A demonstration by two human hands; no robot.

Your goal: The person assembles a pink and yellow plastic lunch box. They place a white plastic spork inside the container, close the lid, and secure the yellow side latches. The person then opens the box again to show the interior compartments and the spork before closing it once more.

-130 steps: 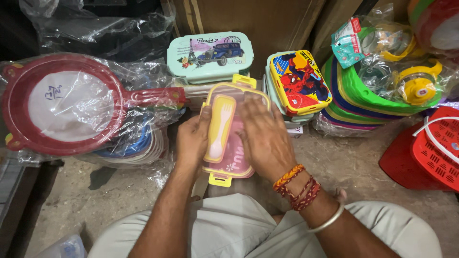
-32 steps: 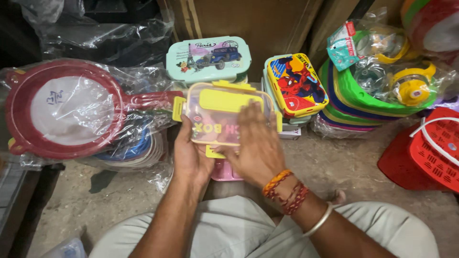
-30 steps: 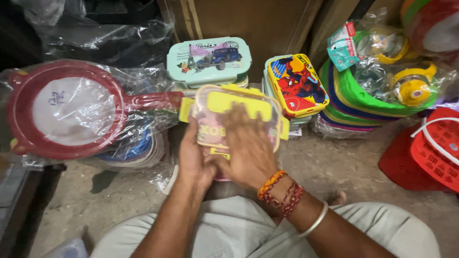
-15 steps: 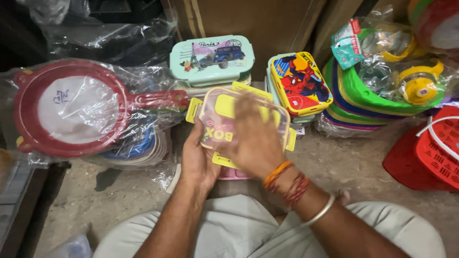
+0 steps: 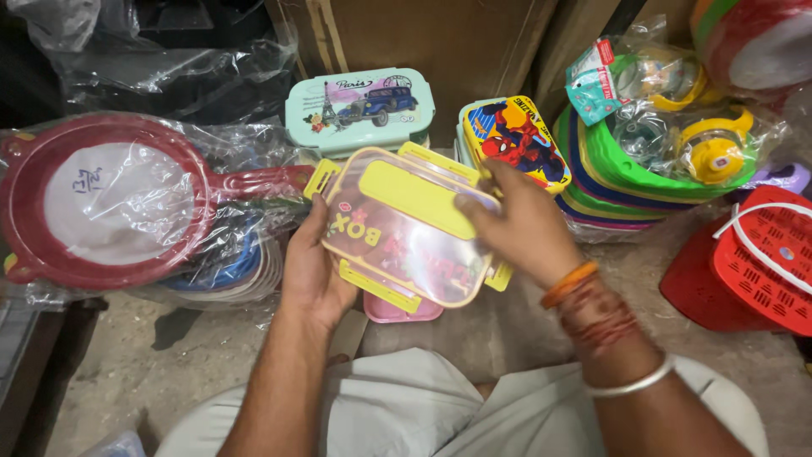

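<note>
A clear lunch-box lid [image 5: 404, 228] with yellow clips and a yellow inner strip is held flat between both hands. My left hand [image 5: 313, 271] grips its left edge from below. My right hand [image 5: 520, 224] holds its right edge, fingers over the top. Under the lid a pink box base [image 5: 402, 309] shows on the floor in front of my knees.
A mint lunch box [image 5: 359, 108] and a colourful cartoon lunch box [image 5: 514, 140] stand behind. Bagged red strainers [image 5: 110, 203] lie left. Stacked green and blue plates with bottles [image 5: 668, 152] and a red basket [image 5: 748, 262] are at the right.
The box was held upright on its side, then turned flat. The lid has since tilted and shifted slightly right, with my right hand sliding from its top to its right edge.
</note>
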